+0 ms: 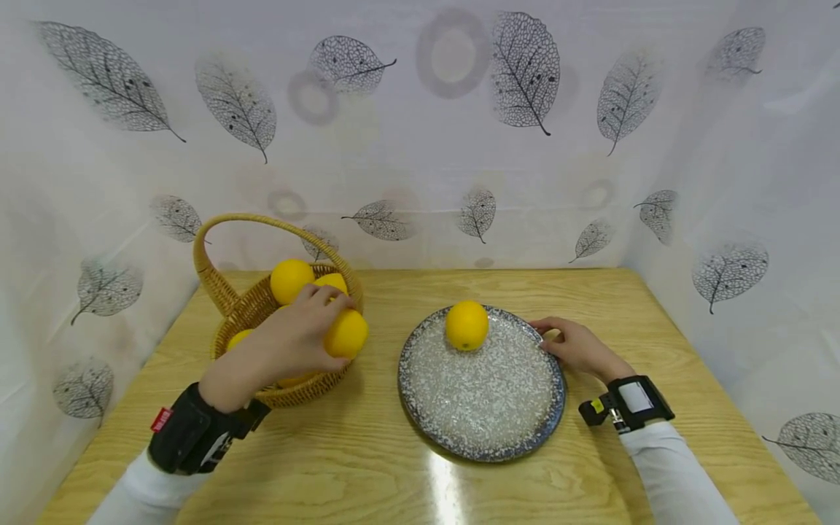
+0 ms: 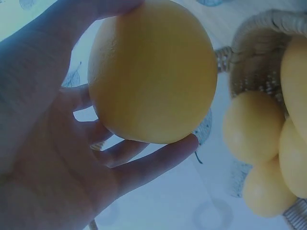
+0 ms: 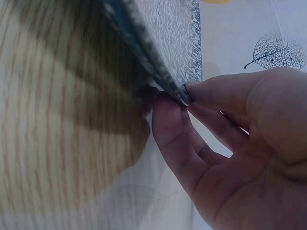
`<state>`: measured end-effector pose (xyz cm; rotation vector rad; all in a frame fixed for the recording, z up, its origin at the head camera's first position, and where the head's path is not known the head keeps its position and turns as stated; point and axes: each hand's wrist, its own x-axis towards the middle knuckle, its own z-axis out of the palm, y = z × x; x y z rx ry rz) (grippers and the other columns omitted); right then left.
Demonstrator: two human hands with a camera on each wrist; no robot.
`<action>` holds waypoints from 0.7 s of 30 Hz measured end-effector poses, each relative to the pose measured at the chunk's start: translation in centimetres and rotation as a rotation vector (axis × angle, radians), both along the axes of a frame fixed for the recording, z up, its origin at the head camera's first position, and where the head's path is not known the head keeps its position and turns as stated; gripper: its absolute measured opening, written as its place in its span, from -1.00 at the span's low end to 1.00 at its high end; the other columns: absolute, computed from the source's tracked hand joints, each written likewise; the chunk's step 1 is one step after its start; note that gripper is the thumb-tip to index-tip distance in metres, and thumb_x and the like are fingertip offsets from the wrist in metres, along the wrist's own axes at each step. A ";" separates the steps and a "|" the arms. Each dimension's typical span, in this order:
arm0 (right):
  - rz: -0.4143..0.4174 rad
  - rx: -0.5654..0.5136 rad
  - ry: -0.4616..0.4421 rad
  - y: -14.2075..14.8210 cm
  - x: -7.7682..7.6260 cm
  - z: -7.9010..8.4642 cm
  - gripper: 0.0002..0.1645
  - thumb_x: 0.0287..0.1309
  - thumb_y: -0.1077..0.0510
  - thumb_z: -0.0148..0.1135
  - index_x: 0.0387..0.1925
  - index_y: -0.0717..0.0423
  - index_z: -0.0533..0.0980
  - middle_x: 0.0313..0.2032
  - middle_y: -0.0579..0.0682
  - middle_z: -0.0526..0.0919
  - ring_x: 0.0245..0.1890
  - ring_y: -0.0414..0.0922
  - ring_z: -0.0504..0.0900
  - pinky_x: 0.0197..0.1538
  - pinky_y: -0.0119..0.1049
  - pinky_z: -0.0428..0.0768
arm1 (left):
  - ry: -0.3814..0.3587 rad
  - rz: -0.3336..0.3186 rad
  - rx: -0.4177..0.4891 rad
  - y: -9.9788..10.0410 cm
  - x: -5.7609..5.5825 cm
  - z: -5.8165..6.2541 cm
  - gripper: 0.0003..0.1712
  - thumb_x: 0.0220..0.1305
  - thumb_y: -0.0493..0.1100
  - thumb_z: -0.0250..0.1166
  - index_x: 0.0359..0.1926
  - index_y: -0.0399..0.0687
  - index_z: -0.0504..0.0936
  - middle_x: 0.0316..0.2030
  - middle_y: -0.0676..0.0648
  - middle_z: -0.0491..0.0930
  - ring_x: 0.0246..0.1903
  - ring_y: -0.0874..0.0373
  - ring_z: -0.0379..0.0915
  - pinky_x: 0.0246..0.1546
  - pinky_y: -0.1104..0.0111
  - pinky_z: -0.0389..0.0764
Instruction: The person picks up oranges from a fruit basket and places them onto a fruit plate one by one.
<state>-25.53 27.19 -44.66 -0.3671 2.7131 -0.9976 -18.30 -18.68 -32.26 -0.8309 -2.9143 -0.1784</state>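
Left grip (image 1: 289, 339): curled round one orange (image 1: 348, 335), at the wicker basket's (image 1: 298, 395) right side; best kept cupped, clear of the rim. Right grip (image 1: 580, 351): pinching speckled plate's (image 1: 479, 408) edge; best held steady.

Light wooden table (image 1: 367, 452); white backdrop (image 1: 407, 153) behind, printed with dark veined leaves (image 1: 525, 69), faint rings (image 1: 453, 90).

No word, brand or number can be read. The red tag (image 1: 161, 419) and white marks (image 1: 218, 452) on the left wristband (image 1: 187, 426) are too small to make out, as is the yellow label (image 1: 596, 406) at the right wristband (image 1: 658, 397).
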 end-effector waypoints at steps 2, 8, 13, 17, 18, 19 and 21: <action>0.002 0.004 0.002 0.0 0.0 0.0 -0.47 0.42 0.25 0.12 0.38 0.20 0.42 0.20 0.33 0.54 -0.22 -0.10 0.63 -0.27 -0.30 0.59 | 0.012 -0.008 -0.001 0.2 0.1 -0.1 -0.18 -0.05 0.04 0.58 0.23 -0.13 0.51 0.13 -0.27 0.50 0.20 -0.28 0.37 -0.02 -0.01 0.69; -0.006 0.013 -0.008 -0.1 -0.1 -0.1 -0.46 0.43 0.25 0.12 0.39 0.19 0.41 0.22 0.33 0.53 -0.21 -0.09 0.63 -0.25 -0.28 0.58 | -0.023 -0.050 -0.004 1.1 0.5 -0.4 -0.17 -0.04 0.05 0.59 0.24 -0.11 0.50 0.19 -0.25 0.48 0.19 -0.24 0.38 -0.11 0.07 0.71; -0.009 -0.004 -0.010 -0.2 -0.1 -0.2 -0.47 0.43 0.25 0.12 0.38 0.19 0.42 0.21 0.33 0.53 -0.22 -0.09 0.63 -0.26 -0.28 0.59 | -0.033 -0.091 0.013 2.0 0.6 -0.5 -0.18 -0.04 0.03 0.58 0.24 -0.10 0.49 0.21 -0.24 0.50 0.18 -0.21 0.39 -0.01 0.04 0.68; -0.001 -0.001 -0.002 -0.2 -0.2 -0.3 -0.47 0.42 0.25 0.13 0.38 0.19 0.42 0.20 0.33 0.54 -0.22 -0.10 0.63 -0.25 -0.28 0.59 | -0.058 -0.091 0.014 2.7 0.3 -0.7 -0.18 -0.03 0.03 0.57 0.26 -0.07 0.49 0.24 -0.23 0.48 0.22 -0.20 0.37 0.01 0.05 0.67; 0.001 0.003 0.001 -0.2 -0.2 -0.3 -0.47 0.42 0.25 0.13 0.38 0.19 0.42 0.20 0.33 0.54 -0.21 -0.09 0.64 -0.24 -0.28 0.59 | -0.066 -0.090 0.012 2.9 0.2 -0.8 -0.18 -0.03 0.04 0.57 0.26 -0.06 0.48 0.25 -0.22 0.47 0.23 -0.19 0.36 0.02 0.06 0.67; 0.001 0.006 0.005 -0.1 -0.2 -0.3 -0.46 0.42 0.25 0.13 0.38 0.19 0.42 0.20 0.33 0.55 -0.20 -0.09 0.64 -0.23 -0.28 0.58 | -0.071 -0.094 0.014 3.1 0.0 -1.0 -0.18 -0.02 0.04 0.56 0.26 -0.05 0.48 0.24 -0.22 0.47 0.24 -0.19 0.36 0.03 0.07 0.66; -0.002 0.015 0.014 0.0 -0.1 -0.3 -0.47 0.42 0.25 0.13 0.38 0.19 0.42 0.20 0.34 0.55 -0.17 -0.06 0.66 -0.22 -0.28 0.57 | -0.085 -0.111 0.029 3.6 -0.3 -1.3 -0.18 -0.01 0.04 0.56 0.26 -0.06 0.47 0.24 -0.22 0.47 0.23 -0.18 0.35 0.05 0.07 0.66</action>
